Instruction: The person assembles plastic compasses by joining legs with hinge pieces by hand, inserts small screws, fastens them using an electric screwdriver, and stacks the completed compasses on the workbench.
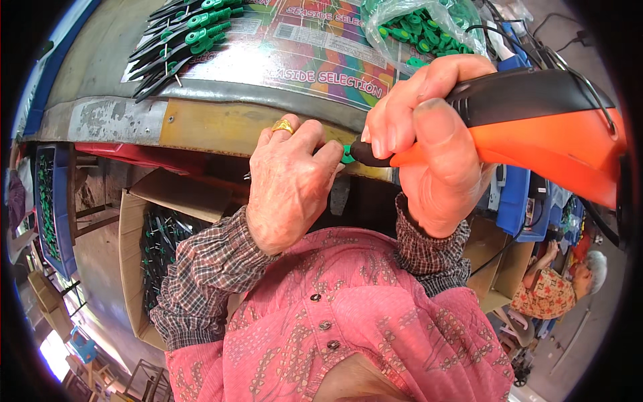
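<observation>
A small green piece (347, 155) sits at the nose of an orange-and-black power tool (536, 134), seen against the yellow near edge of the worktop (100, 77). Most of the piece is covered by the left hand (289, 184), so its long axis cannot be told. The tool lies nearly crosswise, its long axis dipping slightly toward the right; its dark nose points left, at the piece. The left hand's grip is closed, fingers curled and pinching the piece; the right hand's (439, 144) grip is wrapped around the front of the tool.

Beyond, on the worktop, a row of black-and-green pieces (191, 43) lies aslant, green ends to the right, dark tapered ends to the left. A clear bag (385, 17) of green parts (429, 33) lies farther right. Below left, a cardboard box (130, 268) holds more dark pieces (157, 251).
</observation>
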Tool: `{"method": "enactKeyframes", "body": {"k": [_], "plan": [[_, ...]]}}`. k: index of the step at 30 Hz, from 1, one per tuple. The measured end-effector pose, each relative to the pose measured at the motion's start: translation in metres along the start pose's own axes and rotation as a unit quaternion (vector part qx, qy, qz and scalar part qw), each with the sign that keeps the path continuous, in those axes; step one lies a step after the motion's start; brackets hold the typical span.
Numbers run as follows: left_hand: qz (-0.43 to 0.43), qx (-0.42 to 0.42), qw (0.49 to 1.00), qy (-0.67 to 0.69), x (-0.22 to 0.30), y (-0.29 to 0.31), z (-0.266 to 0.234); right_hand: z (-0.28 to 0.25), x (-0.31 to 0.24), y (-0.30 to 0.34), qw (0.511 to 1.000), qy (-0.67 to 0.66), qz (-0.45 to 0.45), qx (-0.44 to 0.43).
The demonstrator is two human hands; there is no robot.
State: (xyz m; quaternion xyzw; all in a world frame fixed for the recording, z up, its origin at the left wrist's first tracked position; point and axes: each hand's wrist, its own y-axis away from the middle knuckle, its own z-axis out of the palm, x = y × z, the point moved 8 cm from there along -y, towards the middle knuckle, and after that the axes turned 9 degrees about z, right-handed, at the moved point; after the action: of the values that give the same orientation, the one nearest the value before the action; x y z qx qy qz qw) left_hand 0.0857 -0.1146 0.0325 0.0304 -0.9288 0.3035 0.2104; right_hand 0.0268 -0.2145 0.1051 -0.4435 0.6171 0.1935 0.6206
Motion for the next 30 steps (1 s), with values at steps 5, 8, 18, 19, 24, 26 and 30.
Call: {"method": "enactKeyframes", "body": {"k": [5,8,18,19,24,26,30], "plan": [[-0.003,-0.001,1.0,0.006,0.0002,-0.0003,-0.0016,0.0036,-0.0001,-0.0007,0.999,0.041,0.001,-0.011],[-0.001,0.004,1.0,0.006,-0.0001,-0.001,-0.0014,0.0025,0.0011,-0.0005,1.0,0.01,-0.006,-0.008],[0.012,0.0,1.0,0.001,-0.0011,0.0006,0.0029,0.0017,0.0018,0.0009,1.0,-0.012,-0.01,0.003],[0.014,0.0,1.0,0.002,-0.0015,0.0001,0.0033,0.0007,0.002,0.0006,1.0,-0.017,-0.016,0.006],[0.006,-0.001,1.0,-0.006,-0.0015,-0.0007,-0.0001,0.0024,0.0069,-0.0012,0.998,-0.056,-0.008,0.006],[0.01,0.0,1.0,-0.008,0.0002,-0.0028,-0.0033,0.0025,0.0084,-0.003,0.996,-0.083,0.027,0.009],[0.009,-0.036,0.999,-0.001,0.0013,-0.0044,-0.0017,-0.0001,0.0075,-0.0038,0.989,-0.111,0.085,0.053]]}}
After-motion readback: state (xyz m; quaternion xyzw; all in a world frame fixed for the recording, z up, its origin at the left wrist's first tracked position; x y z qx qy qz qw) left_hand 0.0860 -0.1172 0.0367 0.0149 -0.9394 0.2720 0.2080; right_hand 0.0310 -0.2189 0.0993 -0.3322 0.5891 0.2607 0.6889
